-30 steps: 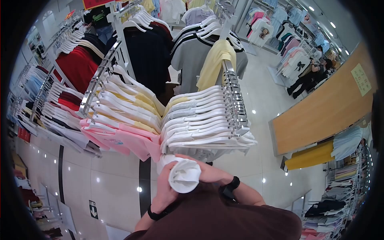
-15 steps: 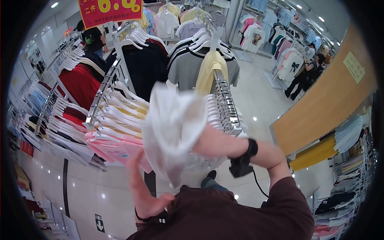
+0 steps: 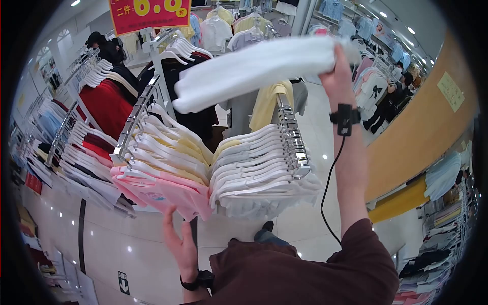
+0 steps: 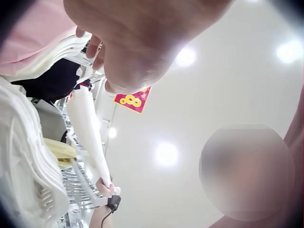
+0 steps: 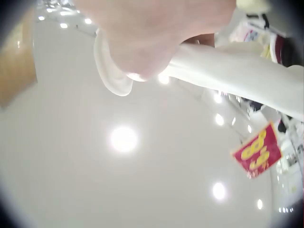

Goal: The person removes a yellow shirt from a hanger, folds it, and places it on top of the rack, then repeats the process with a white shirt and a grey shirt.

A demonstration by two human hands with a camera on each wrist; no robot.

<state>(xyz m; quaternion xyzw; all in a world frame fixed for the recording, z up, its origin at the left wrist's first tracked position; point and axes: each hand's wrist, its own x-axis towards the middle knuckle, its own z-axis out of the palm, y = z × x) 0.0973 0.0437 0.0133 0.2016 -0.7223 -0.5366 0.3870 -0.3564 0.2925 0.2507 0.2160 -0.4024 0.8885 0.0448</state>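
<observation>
My right hand (image 3: 337, 79) is raised at the right and grips one end of a white garment (image 3: 254, 68). The cloth stretches leftward in a long, narrow, slightly blurred shape above the clothes rack. Seen from the right wrist, the garment (image 5: 237, 73) runs out from the hand (image 5: 156, 33), with a flap of white cloth on the other side. Low in front of the body, my left hand (image 3: 182, 246) holds nothing, its fingers extended upward. Its fingertips overlap the lower edge of a pink shirt (image 3: 168, 193) in the head view.
White hangers with pale tops (image 3: 254, 162) fill the rack's right rail (image 3: 292, 137); yellow and white tops hang on the left. A yellow garment (image 3: 269, 104) drapes over the rail. A red sign (image 3: 150, 15) stands behind. A wooden panel (image 3: 422, 147) rises at right.
The white garment, bunched between both hands a second ago, has swung up and away, stretched out in my right hand. My left hand has let go of it and stays low.
</observation>
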